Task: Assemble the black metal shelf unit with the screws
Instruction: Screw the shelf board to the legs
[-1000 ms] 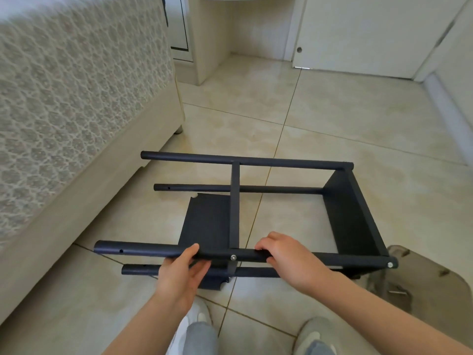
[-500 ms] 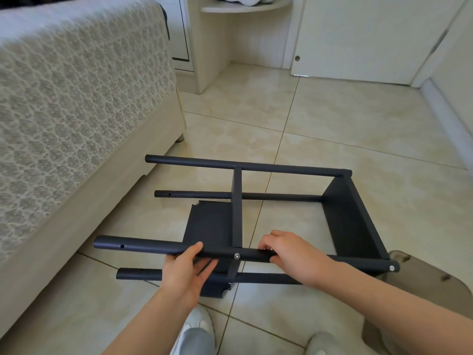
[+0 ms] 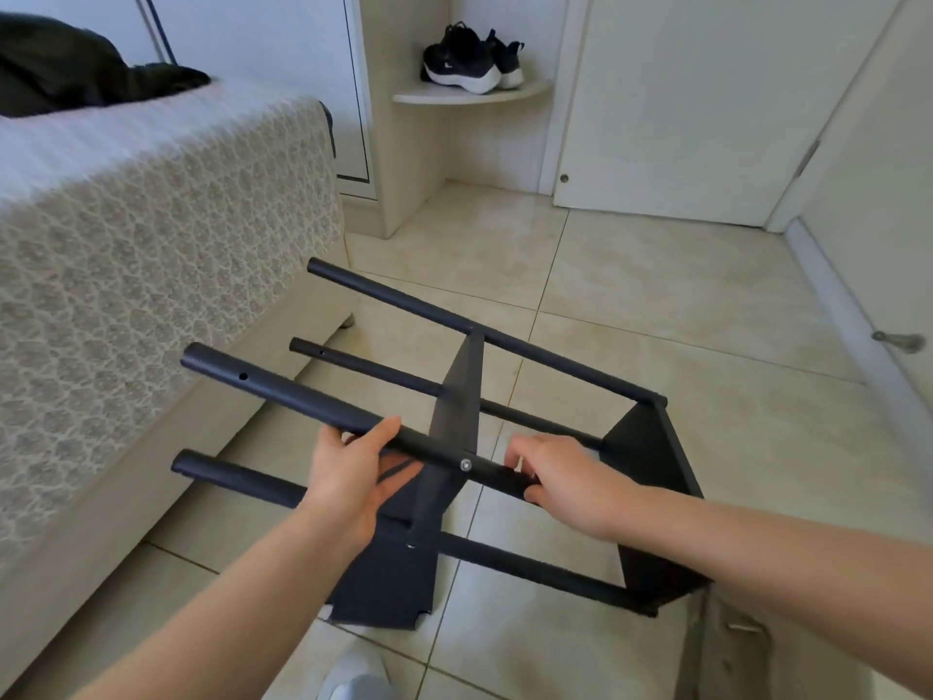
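Observation:
The black metal shelf unit (image 3: 505, 346) is tilted over the tiled floor, its open pole ends raised toward the bed. It has several round poles, a middle shelf panel (image 3: 457, 396) and an end panel (image 3: 651, 452). My left hand (image 3: 353, 477) grips the nearest upper pole from below, left of a silver screw (image 3: 465, 465). My right hand (image 3: 565, 485) holds the same pole just right of that screw. A loose black shelf panel (image 3: 383, 583) lies flat on the floor under the frame.
A bed with a patterned cover (image 3: 151, 255) runs along the left, close to the pole ends. A transparent plastic bag with parts (image 3: 737, 644) lies at lower right. Black sneakers (image 3: 469, 60) sit on a corner shelf. A white door (image 3: 681, 103) is behind.
The frame's left end has been lifted and tilted up from lying level. Both hands kept their hold on the near pole. My view has risen, showing more of the room.

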